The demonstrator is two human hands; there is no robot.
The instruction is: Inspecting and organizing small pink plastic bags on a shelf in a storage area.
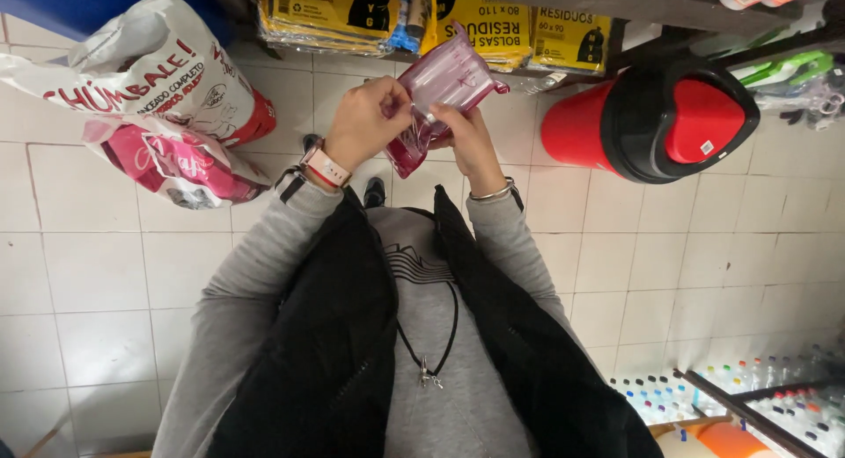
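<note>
This is a small shop selling household goods. A low shelf (563, 71) along the wall carries stacked yellow packs of bin bags (480, 22), laid flat as stock. Beside it on the white tiled floor (106, 273) stands a red bin (651, 119) with a black swing lid, a small sticker on its flap. Large printed sacks (150, 97) lean at the left. At the lower right, a rack (748, 396) holds rows of small bottles with coloured caps. More packaged goods hang at the upper right (792, 71).
</note>
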